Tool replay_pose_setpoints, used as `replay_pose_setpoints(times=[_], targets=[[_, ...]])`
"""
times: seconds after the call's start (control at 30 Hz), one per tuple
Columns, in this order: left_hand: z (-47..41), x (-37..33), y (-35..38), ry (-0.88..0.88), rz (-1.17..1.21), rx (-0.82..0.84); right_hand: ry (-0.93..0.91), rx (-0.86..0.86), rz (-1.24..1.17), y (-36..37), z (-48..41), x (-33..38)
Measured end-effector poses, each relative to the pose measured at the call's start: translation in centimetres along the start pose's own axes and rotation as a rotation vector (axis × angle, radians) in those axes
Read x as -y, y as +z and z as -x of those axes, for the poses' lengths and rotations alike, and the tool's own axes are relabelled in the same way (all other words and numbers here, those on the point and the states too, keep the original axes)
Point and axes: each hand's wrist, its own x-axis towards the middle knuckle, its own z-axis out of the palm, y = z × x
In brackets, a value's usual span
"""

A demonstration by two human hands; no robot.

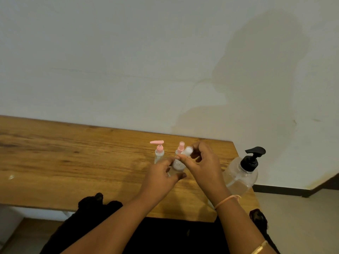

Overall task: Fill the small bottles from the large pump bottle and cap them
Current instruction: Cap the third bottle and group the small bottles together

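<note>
While left fingers [167, 162] grip a bottle [177, 166], right fingers [185, 160] pinch a cap [187, 150] — sprayer [181, 145] half-hidden.

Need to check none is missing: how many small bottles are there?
3: pink pump bottle on the table; pink spray bottle beside it, partly behind the right hand; clear bottle held in the left hand. The hands may hide more.

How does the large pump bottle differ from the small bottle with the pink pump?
The large pump bottle is far bigger and rounder; the small pink-pump bottle is slim. The large bottle's pump is black, the small one's pink. The large bottle stands at the right edge of the table beside the right hand; the small one stands behind the left hand. Both are clear, upright, with pumps fitted.
</note>
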Motion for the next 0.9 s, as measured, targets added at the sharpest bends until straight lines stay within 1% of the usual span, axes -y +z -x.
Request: replay_pose_setpoints(times=[0.03,0.13,0.17,0.27,0.4,0.6,0.83,0.9], targets=[[0.0,0.0,0.0,-0.014,0.006,0.004,0.017,0.022,-0.046,0.0,0.1,0.1],[-0.2,-0.1,0.0,-0.044,0.041,0.024,0.078,0.124,-0.312,-0.2,0.1,0.3],[-0.2,-0.1,0.0,-0.047,0.045,0.027,0.074,0.159,-0.354,-0.2,0.1,0.3],[-0.2,-0.2,-0.1,-0.046,0.065,0.014,0.049,0.217,-0.306,-0.2,-0.1,0.1],[0.0,-0.1,0.1,-0.043,0.093,0.002,0.076,0.127,-0.281,0.2,-0.2,-0.1],[0.5,-0.3,0.4,-0.022,0.116,-0.016,0.074,-0.043,-0.1,1.1,-0.2,0.0],[0.9,-0.9,0.4,0.045,0.069,-0.063,0.106,-0.163,-0.133,1.4,0.0,0.6],[0.9,-1.0,0.6,0.054,0.053,-0.089,0.097,-0.163,-0.114,1.4,0.0,0.8]])
